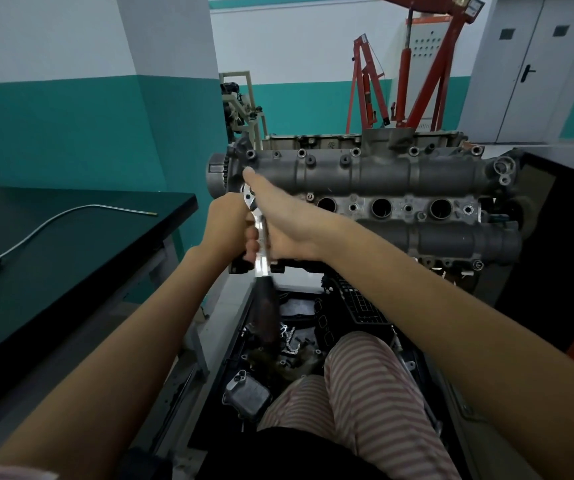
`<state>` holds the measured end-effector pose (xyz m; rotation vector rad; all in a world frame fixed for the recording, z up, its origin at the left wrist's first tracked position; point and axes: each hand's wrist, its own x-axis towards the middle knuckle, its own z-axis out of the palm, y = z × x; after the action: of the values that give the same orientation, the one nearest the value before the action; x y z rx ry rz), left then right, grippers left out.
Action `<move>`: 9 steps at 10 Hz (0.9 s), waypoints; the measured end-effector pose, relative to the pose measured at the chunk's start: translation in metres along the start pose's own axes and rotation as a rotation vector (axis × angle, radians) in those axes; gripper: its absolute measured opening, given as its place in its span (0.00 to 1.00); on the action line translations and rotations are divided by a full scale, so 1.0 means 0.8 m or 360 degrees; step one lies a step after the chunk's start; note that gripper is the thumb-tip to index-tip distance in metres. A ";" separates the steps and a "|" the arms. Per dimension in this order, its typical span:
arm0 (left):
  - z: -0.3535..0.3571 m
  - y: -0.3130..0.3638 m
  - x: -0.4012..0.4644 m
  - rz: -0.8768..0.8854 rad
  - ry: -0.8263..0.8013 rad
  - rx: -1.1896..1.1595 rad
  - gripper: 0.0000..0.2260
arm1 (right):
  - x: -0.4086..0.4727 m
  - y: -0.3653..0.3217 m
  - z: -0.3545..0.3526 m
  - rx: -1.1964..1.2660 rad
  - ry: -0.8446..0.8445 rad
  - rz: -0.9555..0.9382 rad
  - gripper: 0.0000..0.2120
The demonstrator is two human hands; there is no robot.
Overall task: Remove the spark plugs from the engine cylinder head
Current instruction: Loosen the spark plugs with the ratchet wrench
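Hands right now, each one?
Left hand: fingers curled round the ratchet shaft.
Right hand: fingers straight, laid over the ratchet head.

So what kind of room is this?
Most likely a car repair workshop or training shop. An engine sits on a stand, red hoists stand behind, and hands work a ratchet on it.
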<state>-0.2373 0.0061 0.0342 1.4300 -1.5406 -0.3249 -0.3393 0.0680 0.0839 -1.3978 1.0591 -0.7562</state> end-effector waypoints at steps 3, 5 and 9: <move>-0.001 0.000 -0.001 0.0297 -0.0124 0.0079 0.14 | 0.005 -0.010 -0.022 -0.1350 0.0504 -0.0440 0.31; 0.004 0.002 -0.004 0.0106 0.0041 -0.0022 0.11 | 0.004 -0.005 -0.001 -0.0618 0.0160 -0.0172 0.31; 0.005 0.006 0.001 -0.0252 0.0130 -0.0443 0.12 | -0.006 -0.007 -0.003 0.0521 -0.0283 0.0064 0.25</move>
<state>-0.2434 0.0049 0.0360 1.3293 -1.2640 -0.5472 -0.3428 0.0711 0.0905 -1.1365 0.7825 -0.7249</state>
